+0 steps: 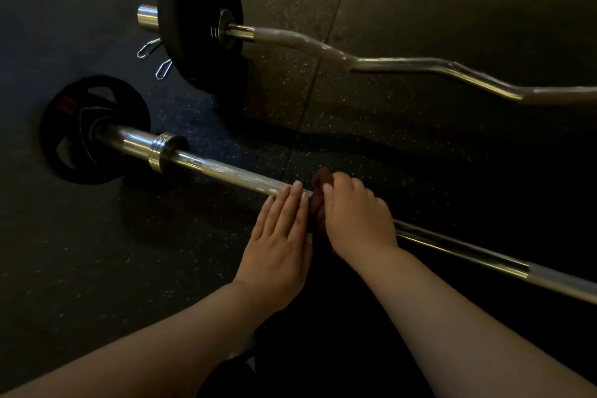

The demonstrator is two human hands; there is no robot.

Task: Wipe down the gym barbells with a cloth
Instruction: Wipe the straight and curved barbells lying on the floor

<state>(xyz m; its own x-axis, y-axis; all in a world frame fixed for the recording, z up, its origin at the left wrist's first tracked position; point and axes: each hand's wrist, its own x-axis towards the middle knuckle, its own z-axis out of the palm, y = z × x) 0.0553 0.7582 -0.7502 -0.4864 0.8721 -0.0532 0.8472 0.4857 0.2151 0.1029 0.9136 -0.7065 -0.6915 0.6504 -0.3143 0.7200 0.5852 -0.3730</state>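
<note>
A straight steel barbell (226,173) lies on the dark rubber floor, a black plate (80,129) on its left end. My left hand (277,236) rests flat, its straight fingertips touching the bar. Right beside it, my right hand (355,216) grips a dark brown cloth (319,181) wrapped around the bar. Most of the cloth is hidden under that hand. A curl bar (403,63) lies farther back with an upright black plate (197,19).
Two spring collars (151,58) lie on the floor near the curl bar's plate. The speckled rubber floor (97,252) spreads all around. Dark clothing on my legs shows at the bottom middle.
</note>
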